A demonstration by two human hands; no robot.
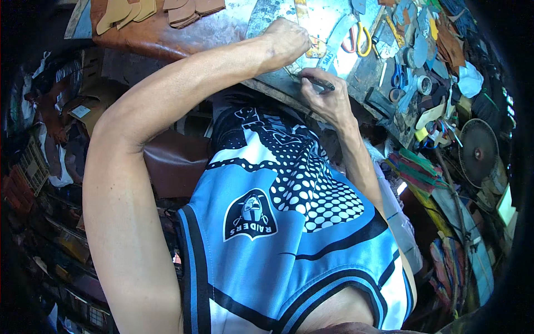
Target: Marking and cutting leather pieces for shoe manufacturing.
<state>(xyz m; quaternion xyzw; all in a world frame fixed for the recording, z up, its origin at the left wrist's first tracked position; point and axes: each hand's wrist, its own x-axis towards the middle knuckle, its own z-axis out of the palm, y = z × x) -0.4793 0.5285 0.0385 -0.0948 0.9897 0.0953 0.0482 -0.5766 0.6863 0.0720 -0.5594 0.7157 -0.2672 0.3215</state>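
Observation:
My left hand (286, 43) rests on the workbench near its front edge, fingers curled downward. What lies under those fingers, if anything, is hidden. Closer to me and slightly right, my right hand (329, 101) is closed round a slim dark pen-like tool (321, 83). Its working tip is too small to make out. Beside my left hand lies a yellow-orange patterned piece (317, 48). A pale blue curved strip (340, 34) lies just past it. Scissors with red and yellow handles (364, 40) lie to the right of these.
Stacked tan leather cutouts (130, 12) and brown cutouts (189, 12) lie on the bench's far left. Blue-handled scissors (397, 77), a tape roll (424, 84) and scraps crowd the right side. A round fan (478, 153) stands at the far right.

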